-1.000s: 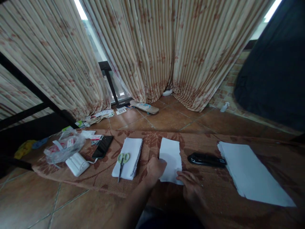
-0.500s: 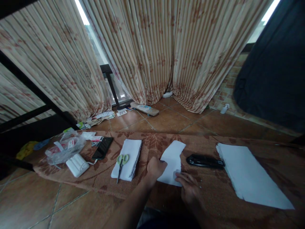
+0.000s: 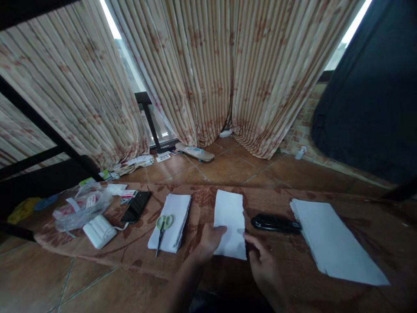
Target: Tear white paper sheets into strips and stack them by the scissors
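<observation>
One left hand (image 3: 210, 241), thumb over the white paper (image 3: 230, 213), grip cannot be told; one right hand (image 3: 262, 258), fingers apart at the paper's right edge. White paper: one piece, between the hands on the counter (image 3: 201, 206). Scissors (image 3: 165, 222): one, on the left stack (image 3: 178, 206). Black object (image 3: 273, 223): one, beside the right stack (image 3: 335, 239). Paper's far end, skewed rightward half a second ago, now straight. Counter: brown patterned cloth. Beyond: tiled floor (image 3: 237, 167), one skateboard (image 3: 194, 152), striped curtains (image 3: 198, 65).

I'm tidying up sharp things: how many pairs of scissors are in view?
1. The scissors lie on the paper stack, left of the left hand. Others could be hidden, perhaps under the plastic bag.
</observation>
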{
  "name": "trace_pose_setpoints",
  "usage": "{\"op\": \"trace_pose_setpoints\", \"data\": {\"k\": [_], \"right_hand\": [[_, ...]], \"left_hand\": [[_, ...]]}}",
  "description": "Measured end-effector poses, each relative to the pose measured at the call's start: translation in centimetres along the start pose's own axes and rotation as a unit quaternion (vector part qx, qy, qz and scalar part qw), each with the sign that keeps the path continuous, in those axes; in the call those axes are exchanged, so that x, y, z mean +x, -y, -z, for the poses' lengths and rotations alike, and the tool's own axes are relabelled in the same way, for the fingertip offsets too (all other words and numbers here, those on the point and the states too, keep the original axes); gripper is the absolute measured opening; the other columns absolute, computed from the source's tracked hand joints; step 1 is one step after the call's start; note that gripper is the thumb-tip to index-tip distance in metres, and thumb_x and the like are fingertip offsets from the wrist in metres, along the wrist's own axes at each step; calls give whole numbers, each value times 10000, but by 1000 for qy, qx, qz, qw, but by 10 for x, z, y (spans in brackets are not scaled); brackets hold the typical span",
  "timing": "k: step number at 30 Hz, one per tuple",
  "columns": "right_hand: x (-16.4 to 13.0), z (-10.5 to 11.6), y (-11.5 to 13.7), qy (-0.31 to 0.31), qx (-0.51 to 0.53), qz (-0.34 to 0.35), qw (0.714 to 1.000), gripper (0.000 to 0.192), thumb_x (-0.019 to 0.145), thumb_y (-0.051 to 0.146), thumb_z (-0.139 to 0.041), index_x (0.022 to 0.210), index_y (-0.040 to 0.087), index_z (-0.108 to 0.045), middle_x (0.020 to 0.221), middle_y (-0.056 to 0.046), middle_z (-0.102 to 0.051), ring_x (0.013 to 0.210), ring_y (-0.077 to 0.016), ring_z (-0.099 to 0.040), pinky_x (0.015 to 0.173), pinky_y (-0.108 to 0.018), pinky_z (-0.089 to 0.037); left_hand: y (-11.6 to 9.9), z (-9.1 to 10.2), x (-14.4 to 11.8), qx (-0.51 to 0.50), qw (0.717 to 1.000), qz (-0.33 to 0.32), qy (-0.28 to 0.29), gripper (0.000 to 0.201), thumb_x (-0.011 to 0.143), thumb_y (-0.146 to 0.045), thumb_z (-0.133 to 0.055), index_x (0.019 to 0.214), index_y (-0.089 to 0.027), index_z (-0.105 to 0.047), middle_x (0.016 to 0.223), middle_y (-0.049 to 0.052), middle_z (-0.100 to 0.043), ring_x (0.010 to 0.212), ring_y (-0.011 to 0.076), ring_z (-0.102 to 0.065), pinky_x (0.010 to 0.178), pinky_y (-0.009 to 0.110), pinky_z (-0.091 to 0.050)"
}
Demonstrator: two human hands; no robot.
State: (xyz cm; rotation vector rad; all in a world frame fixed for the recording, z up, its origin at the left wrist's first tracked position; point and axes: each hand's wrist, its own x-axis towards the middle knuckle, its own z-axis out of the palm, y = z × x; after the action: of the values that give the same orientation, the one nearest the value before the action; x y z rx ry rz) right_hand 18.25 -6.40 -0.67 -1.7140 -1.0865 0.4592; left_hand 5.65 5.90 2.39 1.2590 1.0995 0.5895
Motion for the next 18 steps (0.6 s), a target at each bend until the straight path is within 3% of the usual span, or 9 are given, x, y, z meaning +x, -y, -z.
{"op": "trace_pose_setpoints", "data": {"k": [3,7,13,18], "right_hand": [[10,2,21,-54,111,-110,986,440,836,400,-492,1223,203,-561,1206,-90,-643,1089,-237,-604,952,-393,-466],[20,-8,46,-24,142,-185,972,558,804,575,-509,1206,195,-584,1241,-94,-627,1169,-265,-555,1008,-380,-411],[18,-20,55,9,135,-185,973,568,807,639,-464,1143,213,-631,1215,-92,-640,1146,-267,-566,996,-366,-404],[15,-20,56,-3,118,-221,968,589,801,651,-465,1146,203,-630,1262,-99,-608,1217,-271,-508,1064,-383,-333]], "left_hand": [[-2,5,-17,-22,1000,-16,-13,274,701,-302,-679,852,-79,-724,848,108,-715,718,215,-641,623,279,-495],[-12,8,-39,-69,997,-35,-8,302,708,-308,-687,905,-81,-720,843,97,-717,695,204,-640,624,278,-499],[-19,12,-51,-130,989,-69,19,297,699,-333,-734,841,-73,-714,798,80,-709,647,173,-615,606,262,-484],[-14,15,-49,-115,989,-81,41,348,706,-331,-740,945,-79,-716,831,75,-709,683,170,-613,644,262,-481]]}}
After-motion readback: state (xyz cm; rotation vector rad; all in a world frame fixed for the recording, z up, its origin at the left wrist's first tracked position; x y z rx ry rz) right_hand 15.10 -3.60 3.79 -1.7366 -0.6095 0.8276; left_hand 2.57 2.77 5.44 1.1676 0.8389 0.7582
